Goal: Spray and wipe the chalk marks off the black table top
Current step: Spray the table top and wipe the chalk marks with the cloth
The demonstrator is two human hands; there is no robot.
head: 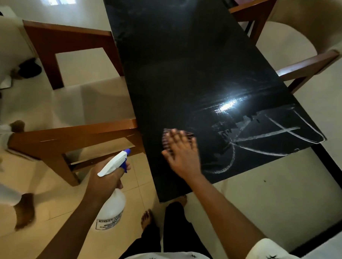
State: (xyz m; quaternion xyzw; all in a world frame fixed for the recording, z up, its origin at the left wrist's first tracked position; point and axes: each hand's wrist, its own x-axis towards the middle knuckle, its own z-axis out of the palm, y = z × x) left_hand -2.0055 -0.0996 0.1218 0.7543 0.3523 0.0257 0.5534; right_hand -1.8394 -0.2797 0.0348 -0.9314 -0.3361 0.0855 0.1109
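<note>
The black table top (pixel 178 71) runs away from me, glossy with a bright glare spot. White chalk marks (pixel 263 136) cover its near right corner, partly smeared on their left side. My right hand (pixel 182 153) lies flat with spread fingers on a dark cloth (pixel 166 137), whose edge shows under the fingertips, near the table's near left edge. My left hand (pixel 108 181) grips the neck of a white spray bottle (pixel 110 206) with a blue trigger and nozzle, held off the table over the floor to the left.
Wooden chairs with cream seats stand along the table: one on the left (pixel 74 106), one on the right (pixel 296 56). Another person's bare feet (pixel 24 211) are at the far left. My own feet (pixel 147 217) stand on the tiled floor by the table's near end.
</note>
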